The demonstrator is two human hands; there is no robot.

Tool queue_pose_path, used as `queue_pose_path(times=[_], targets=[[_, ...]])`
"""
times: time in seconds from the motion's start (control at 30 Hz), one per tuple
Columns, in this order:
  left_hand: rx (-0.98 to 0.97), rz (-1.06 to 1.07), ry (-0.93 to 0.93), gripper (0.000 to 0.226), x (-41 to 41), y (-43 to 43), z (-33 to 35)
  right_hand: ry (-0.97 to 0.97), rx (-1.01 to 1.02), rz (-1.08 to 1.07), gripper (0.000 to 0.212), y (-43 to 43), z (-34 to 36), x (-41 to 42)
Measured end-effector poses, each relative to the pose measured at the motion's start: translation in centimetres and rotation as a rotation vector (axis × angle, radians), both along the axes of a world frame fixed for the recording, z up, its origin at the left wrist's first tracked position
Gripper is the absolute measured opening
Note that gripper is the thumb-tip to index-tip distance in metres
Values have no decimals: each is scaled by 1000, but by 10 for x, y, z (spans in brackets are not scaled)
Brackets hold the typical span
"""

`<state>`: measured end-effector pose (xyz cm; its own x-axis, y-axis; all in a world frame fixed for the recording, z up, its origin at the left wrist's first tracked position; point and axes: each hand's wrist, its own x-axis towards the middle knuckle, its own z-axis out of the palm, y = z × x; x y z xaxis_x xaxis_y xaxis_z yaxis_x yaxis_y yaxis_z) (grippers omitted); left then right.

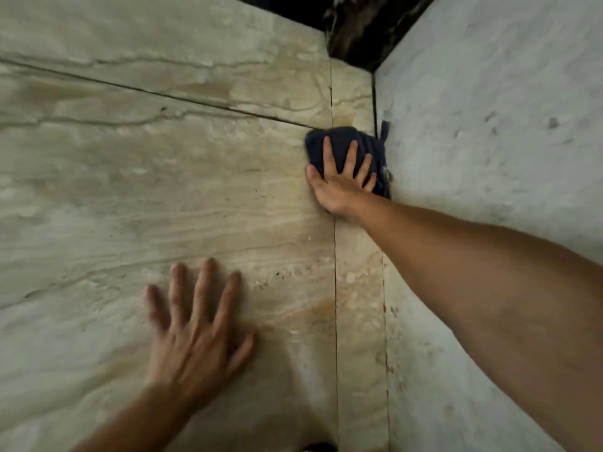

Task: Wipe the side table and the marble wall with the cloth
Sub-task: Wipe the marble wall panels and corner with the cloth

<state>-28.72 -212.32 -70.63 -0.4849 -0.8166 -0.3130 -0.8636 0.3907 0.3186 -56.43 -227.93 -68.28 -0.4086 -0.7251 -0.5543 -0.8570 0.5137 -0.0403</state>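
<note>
Right hand (339, 181) pressed the dark cloth (362, 151) on the marble wall (163, 174), in the corner.
Its fingers were spread flat over the cloth; the left hand (195, 334) lay open, holding nothing.

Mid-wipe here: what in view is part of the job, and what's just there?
Job:
cloth, dark, pressed flat under the right hand
marble wall, beige, veined
left hand, spread open towards the marble

Just there:
grey wall, meeting the marble at the corner
dark gap above the corner
</note>
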Motion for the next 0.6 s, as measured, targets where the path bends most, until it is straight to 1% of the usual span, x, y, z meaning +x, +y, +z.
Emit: queue_pose_path(times=[0.07, 0.17, 0.23, 0.33, 0.37, 0.5, 0.57, 0.6], targets=[[20, -61, -18, 88, -22, -33, 4, -15, 32, 1, 68, -6, 5, -1], [-58, -92, -66, 88, -64, -104, 4, -15, 38, 32, 69, -18, 1, -9], [-91, -84, -117, 89, -87, -149, 8, -33, 42, 70, 69, -23, 0, -15], [-163, -45, -147, 91, -98, -204, 5, -42, -6, 137, 68, -38, -2, -31], [-169, -9, -151, 92, -97, -218, 5, -42, -23, 146, 67, -46, -1, -38], [-133, 270, -106, 96, -94, -266, -3, -56, -113, 193, 62, -69, -8, -60], [-126, 371, -91, 93, -94, -278, -3, -56, -138, 203, 61, -56, -8, -54], [-153, 406, -79, 91, -94, -278, -1, -57, -143, 200, 61, -44, -7, -47]])
